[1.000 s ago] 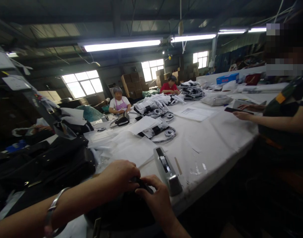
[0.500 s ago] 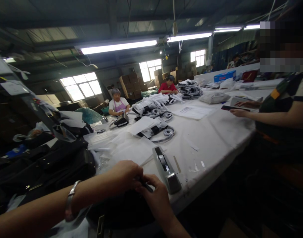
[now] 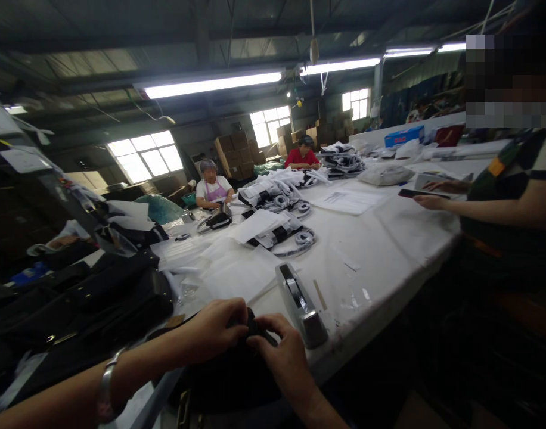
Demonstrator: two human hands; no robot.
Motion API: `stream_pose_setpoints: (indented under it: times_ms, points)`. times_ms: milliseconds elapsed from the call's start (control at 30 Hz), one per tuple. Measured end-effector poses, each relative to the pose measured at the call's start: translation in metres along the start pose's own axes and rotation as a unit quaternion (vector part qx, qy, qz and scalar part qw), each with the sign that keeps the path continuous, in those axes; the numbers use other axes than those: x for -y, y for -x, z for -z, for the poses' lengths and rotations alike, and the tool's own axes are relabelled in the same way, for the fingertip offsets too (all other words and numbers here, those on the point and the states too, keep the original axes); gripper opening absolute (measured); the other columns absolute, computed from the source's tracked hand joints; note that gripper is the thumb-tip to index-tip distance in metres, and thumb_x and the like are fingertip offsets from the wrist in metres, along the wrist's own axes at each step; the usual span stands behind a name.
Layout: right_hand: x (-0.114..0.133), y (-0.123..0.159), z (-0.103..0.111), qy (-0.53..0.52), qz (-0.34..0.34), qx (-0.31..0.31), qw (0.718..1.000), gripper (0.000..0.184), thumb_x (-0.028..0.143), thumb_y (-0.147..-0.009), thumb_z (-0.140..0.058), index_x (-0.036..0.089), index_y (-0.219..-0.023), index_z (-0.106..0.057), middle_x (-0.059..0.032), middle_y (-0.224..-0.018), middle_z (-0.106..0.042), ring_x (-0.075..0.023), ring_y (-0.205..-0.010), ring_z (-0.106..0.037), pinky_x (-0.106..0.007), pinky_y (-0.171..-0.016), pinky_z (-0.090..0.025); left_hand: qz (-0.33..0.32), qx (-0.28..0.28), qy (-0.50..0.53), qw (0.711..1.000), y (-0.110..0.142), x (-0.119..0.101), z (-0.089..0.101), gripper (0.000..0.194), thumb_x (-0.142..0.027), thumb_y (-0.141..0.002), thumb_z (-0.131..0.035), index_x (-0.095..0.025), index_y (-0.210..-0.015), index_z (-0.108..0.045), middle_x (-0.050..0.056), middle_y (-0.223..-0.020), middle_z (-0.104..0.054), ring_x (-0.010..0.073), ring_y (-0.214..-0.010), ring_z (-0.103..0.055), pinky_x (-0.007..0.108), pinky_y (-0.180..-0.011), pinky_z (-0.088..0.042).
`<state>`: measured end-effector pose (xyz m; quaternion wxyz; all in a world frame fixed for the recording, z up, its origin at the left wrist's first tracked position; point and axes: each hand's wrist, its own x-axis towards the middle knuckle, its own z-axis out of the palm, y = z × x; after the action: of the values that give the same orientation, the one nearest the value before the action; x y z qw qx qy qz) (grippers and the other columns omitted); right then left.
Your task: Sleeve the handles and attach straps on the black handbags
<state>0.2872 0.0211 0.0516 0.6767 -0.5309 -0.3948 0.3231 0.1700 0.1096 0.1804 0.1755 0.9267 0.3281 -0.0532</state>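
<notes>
At the bottom centre lies a black bag (image 3: 230, 378) with gold-coloured metal fittings, very dark against its surroundings. My left hand (image 3: 223, 325), with a silver bangle on its wrist, pinches a black part at the top of this bag. Close beside it, my right hand (image 3: 284, 348) has thumb and fingers closed on the same black part. Whether that part is a strap or an edge, I cannot tell. A grey tape dispenser (image 3: 302, 307) stands on the white-covered table (image 3: 384, 256), just beyond my right hand.
Black bags (image 3: 116, 298) are piled at left. Clear plastic sleeves (image 3: 237, 274) and wrapped black straps (image 3: 277, 232) lie ahead. At right a person (image 3: 505, 196) holds a phone (image 3: 422, 194). Two more people sit across the table, whose near edge slopes down toward me.
My left hand has shifted slightly left and down, its wrist swinging left, so more of the black part shows between the hands. The right hand stays nearly in place.
</notes>
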Motion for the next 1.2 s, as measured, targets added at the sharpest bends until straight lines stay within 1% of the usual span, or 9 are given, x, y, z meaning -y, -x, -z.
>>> stream_pose_setpoints:
  times_ms: [67,167,233,400,567,700,833,967,1200]
  points:
    - [0.001,0.0,0.001,0.016,0.001,0.0,1.0,0.025,0.013,-0.067,-0.077,0.021,-0.091,-0.073,-0.0022,-0.09,-0.071,-0.0203,-0.089,-0.066,-0.029,-0.083,-0.05,-0.011,-0.006,0.0,1.0,0.001,0.001,-0.002,0.01,-0.026,-0.081,-0.059,-0.02,-0.087,-0.065,0.0,-0.079,-0.07,0.0177,-0.074,-0.063,0.025,-0.066,-0.043]
    - [0.005,-0.002,0.006,0.062,0.002,0.01,0.998,0.025,0.017,-0.066,-0.079,0.022,-0.091,-0.075,-0.002,-0.089,-0.072,-0.0201,-0.086,-0.065,-0.028,-0.08,-0.049,-0.029,-0.017,-0.015,0.999,0.004,0.003,-0.003,0.032,-0.027,-0.086,-0.057,-0.025,-0.117,-0.06,0.002,-0.092,-0.074,0.0207,-0.084,-0.067,0.028,-0.075,-0.046]
    - [0.007,-0.004,0.009,0.079,-0.015,0.022,0.997,0.024,0.02,-0.065,-0.078,0.021,-0.089,-0.076,-0.0019,-0.086,-0.072,-0.0195,-0.081,-0.065,-0.028,-0.075,-0.049,-0.051,-0.001,-0.023,0.998,0.005,0.004,-0.004,0.039,-0.031,-0.087,-0.058,-0.028,-0.126,-0.058,0.003,-0.101,-0.075,0.0229,-0.092,-0.068,0.029,-0.08,-0.046]
    - [0.001,-0.008,0.012,0.028,-0.091,0.084,0.992,0.021,0.021,-0.062,-0.077,0.018,-0.083,-0.076,-0.0006,-0.072,-0.071,-0.0176,-0.069,-0.064,-0.025,-0.062,-0.047,-0.094,0.041,-0.055,0.993,0.0,0.006,-0.012,0.034,-0.04,-0.078,-0.073,-0.029,-0.111,-0.069,0.004,-0.101,-0.075,0.024,-0.091,-0.07,0.026,-0.076,-0.048]
    - [-0.003,-0.008,0.019,-0.017,-0.098,0.097,0.99,0.021,0.021,-0.061,-0.079,0.017,-0.08,-0.073,-0.0001,-0.071,-0.071,-0.0173,-0.068,-0.064,-0.025,-0.063,-0.047,-0.091,0.011,-0.079,0.993,0.0,0.011,-0.02,0.033,-0.04,-0.077,-0.075,-0.03,-0.108,-0.07,0.002,-0.096,-0.075,0.0232,-0.088,-0.07,0.025,-0.074,-0.047]
    - [-0.001,-0.008,0.022,-0.085,-0.133,0.105,0.982,0.022,0.029,-0.062,-0.081,0.016,-0.077,-0.073,-0.0011,-0.071,-0.072,-0.0177,-0.069,-0.065,-0.027,-0.067,-0.047,-0.075,-0.004,-0.094,0.993,0.006,0.009,-0.02,0.028,-0.034,-0.079,-0.072,-0.031,-0.107,-0.069,0.0,-0.095,-0.074,0.0217,-0.085,-0.07,0.025,-0.069,-0.045]
    - [-0.001,-0.012,0.026,-0.165,-0.161,0.179,0.956,0.029,0.039,-0.065,-0.081,0.015,-0.078,-0.071,0.0011,-0.07,-0.069,-0.0132,-0.067,-0.06,-0.024,-0.068,-0.044,-0.063,-0.02,-0.094,0.993,0.012,0.0,-0.021,0.026,-0.032,-0.077,-0.07,-0.031,-0.103,-0.068,-0.001,-0.094,-0.073,0.0211,-0.083,-0.069,0.025,-0.066,-0.043]
    - [0.002,-0.019,0.031,-0.111,-0.158,0.222,0.956,0.034,0.045,-0.066,-0.078,0.014,-0.076,-0.069,0.0034,-0.065,-0.063,-0.0108,-0.063,-0.053,-0.022,-0.064,-0.039,-0.057,-0.052,-0.086,0.993,0.013,-0.006,-0.026,0.022,-0.03,-0.076,-0.066,-0.029,-0.099,-0.068,-0.001,-0.091,-0.073,0.0199,-0.079,-0.068,0.025,-0.065,-0.042]
    - [-0.015,-0.007,0.041,-0.002,-0.137,0.168,0.976,0.019,0.035,-0.071,-0.07,0.016,-0.07,-0.065,0.0044,-0.061,-0.056,-0.0111,-0.059,-0.048,-0.021,-0.057,-0.036,-0.059,-0.069,-0.07,0.993,0.016,-0.001,-0.03,0.022,-0.03,-0.075,-0.065,-0.029,-0.097,-0.068,-0.001,-0.087,-0.073,0.0189,-0.076,-0.067,0.026,-0.065,-0.042]
